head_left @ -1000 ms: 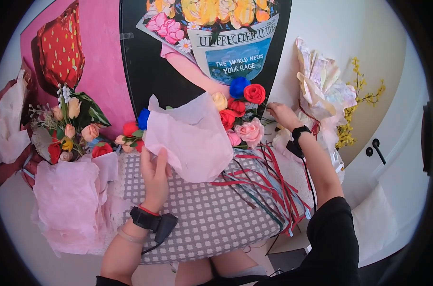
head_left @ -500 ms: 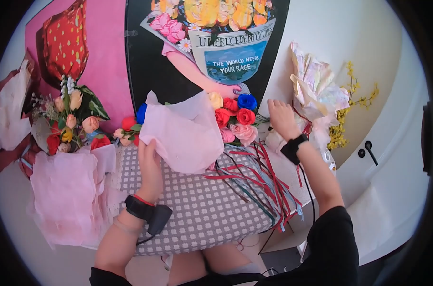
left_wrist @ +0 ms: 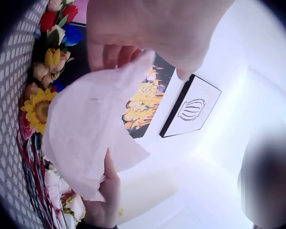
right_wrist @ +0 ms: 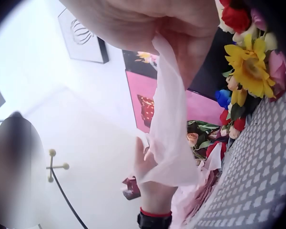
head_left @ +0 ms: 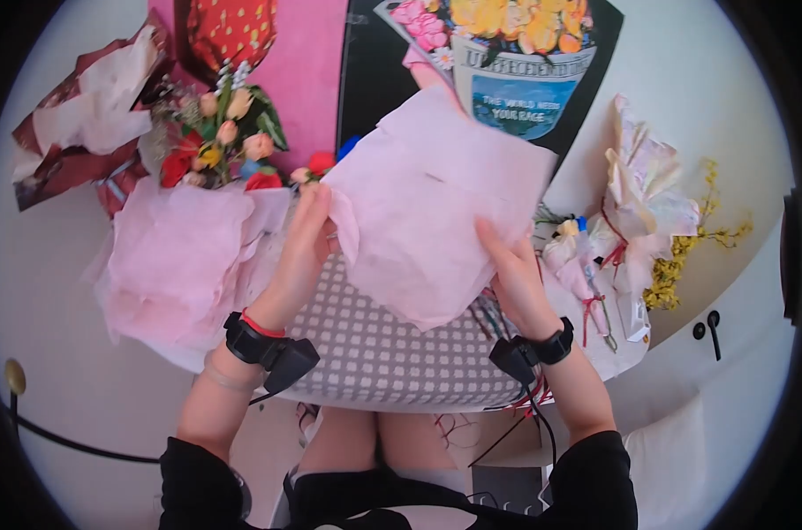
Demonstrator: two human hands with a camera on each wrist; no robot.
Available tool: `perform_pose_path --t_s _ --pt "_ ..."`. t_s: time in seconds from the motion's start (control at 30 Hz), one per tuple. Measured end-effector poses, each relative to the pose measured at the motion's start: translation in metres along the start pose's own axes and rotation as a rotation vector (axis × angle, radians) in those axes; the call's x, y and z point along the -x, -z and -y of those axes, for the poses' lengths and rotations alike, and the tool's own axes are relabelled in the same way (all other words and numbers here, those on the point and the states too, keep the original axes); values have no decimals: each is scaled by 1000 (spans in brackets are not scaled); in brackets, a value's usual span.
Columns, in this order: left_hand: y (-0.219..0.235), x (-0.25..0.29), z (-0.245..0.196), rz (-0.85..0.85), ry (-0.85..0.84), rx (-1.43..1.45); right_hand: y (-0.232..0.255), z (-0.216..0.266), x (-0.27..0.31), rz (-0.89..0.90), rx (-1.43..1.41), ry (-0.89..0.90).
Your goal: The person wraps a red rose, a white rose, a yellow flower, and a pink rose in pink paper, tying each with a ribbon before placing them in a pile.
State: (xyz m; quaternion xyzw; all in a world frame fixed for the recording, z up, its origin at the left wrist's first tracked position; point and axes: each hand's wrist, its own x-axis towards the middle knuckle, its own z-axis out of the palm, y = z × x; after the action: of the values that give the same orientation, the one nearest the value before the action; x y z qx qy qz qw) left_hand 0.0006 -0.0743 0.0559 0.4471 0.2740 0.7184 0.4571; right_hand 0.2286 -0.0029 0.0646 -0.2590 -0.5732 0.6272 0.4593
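A sheet of thin pale pink wrapping paper [head_left: 436, 212], creased and partly folded, is held up before me over the table. My left hand [head_left: 306, 238] pinches its left edge, where a corner folds over. On the right side my right hand [head_left: 518, 274] grips it, thumb in front and fingers behind. The left wrist view shows the sheet bowed between both hands, and in the right wrist view it appears nearly edge-on. Behind the paper, the artificial flowers, including a sunflower [left_wrist: 38, 110], are mostly hidden in the head view.
A stack of pink paper sheets [head_left: 176, 256] lies left on the grey checked cloth [head_left: 366, 331]. Flowers [head_left: 224, 132] and a maroon-wrapped bundle [head_left: 92, 124] stand behind it. Ribbons [left_wrist: 33, 167] lie right of the sunflower. Small wrapped flowers [head_left: 569, 252] and a larger wrapped bouquet [head_left: 644, 194] are farther right.
My right hand has come from beside the flowers to the paper and now grips its right side. The sheet is lifted and spread wider. The head view has shifted left.
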Motion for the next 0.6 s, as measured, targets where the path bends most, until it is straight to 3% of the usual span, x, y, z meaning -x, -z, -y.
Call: perform_pose_path --t_s 0.07,0.1,0.17,0.23,0.3,0.33,0.47,0.53,0.6 --pt "2 20 -1 45 -165 -416 -12 -9 13 -81 81 128" --pt "0 27 2 31 -159 -430 -16 -14 17 -68 68 117" --pt "1 35 18 -62 -438 -984 -21 -22 25 -86 57 140" --pt "15 37 20 -139 -370 -865 -23 -21 33 -57 80 115" --pt "26 39 6 -244 -112 -496 -23 -22 40 -76 14 102" --pt "19 40 2 -306 -180 -370 -24 -22 42 -117 -22 114" --pt "36 57 -1 -309 -88 -505 -32 -20 55 -206 -18 114" --pt "35 66 -17 -287 49 -288 -28 -24 52 -136 -82 63" --pt "58 74 -34 -399 -28 -459 -8 -32 50 -34 -138 -59"
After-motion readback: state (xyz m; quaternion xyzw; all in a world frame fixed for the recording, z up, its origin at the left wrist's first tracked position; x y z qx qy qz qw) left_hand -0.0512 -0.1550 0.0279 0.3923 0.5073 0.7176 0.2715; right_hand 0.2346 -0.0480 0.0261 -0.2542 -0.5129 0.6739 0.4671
